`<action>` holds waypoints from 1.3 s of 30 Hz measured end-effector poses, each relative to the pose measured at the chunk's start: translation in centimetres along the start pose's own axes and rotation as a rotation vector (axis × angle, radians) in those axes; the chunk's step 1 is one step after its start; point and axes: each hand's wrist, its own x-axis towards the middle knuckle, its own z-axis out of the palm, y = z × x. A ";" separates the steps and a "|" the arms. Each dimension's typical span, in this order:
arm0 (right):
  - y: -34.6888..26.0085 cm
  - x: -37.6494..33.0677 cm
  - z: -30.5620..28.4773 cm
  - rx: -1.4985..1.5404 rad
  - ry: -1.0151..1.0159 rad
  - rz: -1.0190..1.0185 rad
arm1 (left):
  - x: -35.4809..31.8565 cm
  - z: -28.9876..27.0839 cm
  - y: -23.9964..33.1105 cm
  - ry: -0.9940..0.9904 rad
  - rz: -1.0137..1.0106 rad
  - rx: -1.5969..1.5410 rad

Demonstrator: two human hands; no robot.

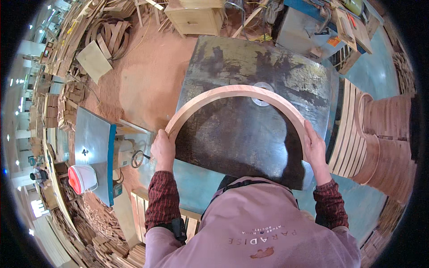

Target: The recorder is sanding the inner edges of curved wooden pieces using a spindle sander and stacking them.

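A curved wooden arch piece [241,91], pale and smooth, spans between my two hands above a dark metal machine table [232,134]. My left hand [163,149] is closed round its left end, and my right hand [315,147] grips the right end. The arch bows away from me. Behind its top, a round metal disc [261,94] set in the table shows in part. A dark curved shadow lies on the tabletop inside the arch.
At right, curved wooden pieces [389,134] are stacked beside a slatted wooden pallet [348,134]. A grey machine table [94,152] with a white bucket [85,178] stands at left. Sawdust [149,76] covers the floor beyond, near a wooden cabinet [195,20].
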 end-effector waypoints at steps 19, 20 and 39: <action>-3.1 6.5 3.0 -0.117 0.040 -0.282 | -1.3 1.1 -5.5 0.067 -0.154 0.058; -3.5 7.1 3.2 -0.119 0.026 -0.282 | -1.4 1.0 -6.0 0.066 -0.162 0.067; -15.4 21.9 10.5 -0.365 -0.026 -0.521 | 5.4 1.0 -13.9 0.192 -0.368 0.018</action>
